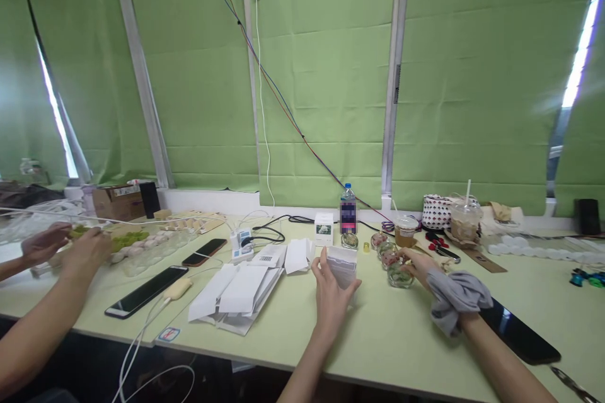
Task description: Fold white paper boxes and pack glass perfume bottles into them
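My left hand is wrapped round a small white paper box held upright, with its near-top side open. My right hand, with a grey scrunchie on the wrist, is bent over a group of small round clear jars. Its fingers close at the rim of the nearest jar, which has greenish contents. Behind that one are a jar with pinkish contents and another jar. A finished-looking white box with a flower picture stands beyond my left hand, beside a further jar.
Flattened white boxes lie left of my left hand, near a power strip and phones. A water bottle and drink cups stand behind. A dark tablet lies by my right forearm. Another person's hands work at left.
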A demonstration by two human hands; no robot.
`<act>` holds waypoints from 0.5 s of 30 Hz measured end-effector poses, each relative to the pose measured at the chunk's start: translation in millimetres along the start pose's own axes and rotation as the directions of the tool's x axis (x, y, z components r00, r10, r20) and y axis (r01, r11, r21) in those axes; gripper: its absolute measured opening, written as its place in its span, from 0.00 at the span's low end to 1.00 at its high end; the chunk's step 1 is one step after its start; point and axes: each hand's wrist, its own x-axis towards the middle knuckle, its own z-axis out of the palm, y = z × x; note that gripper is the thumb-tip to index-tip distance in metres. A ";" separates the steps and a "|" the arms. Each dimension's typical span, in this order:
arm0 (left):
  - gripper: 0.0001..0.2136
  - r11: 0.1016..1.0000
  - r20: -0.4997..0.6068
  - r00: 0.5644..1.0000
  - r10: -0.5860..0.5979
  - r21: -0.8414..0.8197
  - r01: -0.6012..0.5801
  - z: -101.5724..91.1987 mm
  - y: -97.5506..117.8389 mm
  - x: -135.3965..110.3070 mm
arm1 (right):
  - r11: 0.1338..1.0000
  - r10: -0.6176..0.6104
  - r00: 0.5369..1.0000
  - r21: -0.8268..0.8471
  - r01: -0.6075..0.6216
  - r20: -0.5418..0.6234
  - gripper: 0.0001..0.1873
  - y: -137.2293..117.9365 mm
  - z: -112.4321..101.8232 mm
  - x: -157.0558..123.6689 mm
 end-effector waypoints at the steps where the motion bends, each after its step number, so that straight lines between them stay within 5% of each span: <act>1: 0.45 1.000 -0.006 1.000 0.004 0.005 -0.004 0.2 -1.2 -0.7 | 1.000 -0.003 1.000 0.020 0.002 0.015 0.13 1.4 0.0 1.4; 6: 0.46 0.997 -0.057 0.995 0.079 0.001 -0.079 0.2 -6.5 -2.2 | 0.993 0.034 0.999 0.110 -0.037 0.028 0.19 10.3 3.1 -1.0; 10: 0.43 0.977 -0.152 0.966 0.210 0.065 -0.203 0.7 -10.0 -5.1 | 0.985 0.134 0.987 0.117 -0.123 -0.093 0.16 30.8 3.6 -6.6; 12: 0.37 0.942 -0.247 0.909 0.336 0.095 -0.322 1.4 -11.7 -10.0 | 0.978 0.195 0.969 0.098 -0.182 -0.150 0.13 44.1 5.1 -9.3; 15: 0.31 0.801 -0.347 0.729 0.590 0.143 -0.581 2.4 -13.0 -20.8 | 0.971 0.236 0.961 0.077 -0.226 -0.147 0.07 59.8 13.0 -12.6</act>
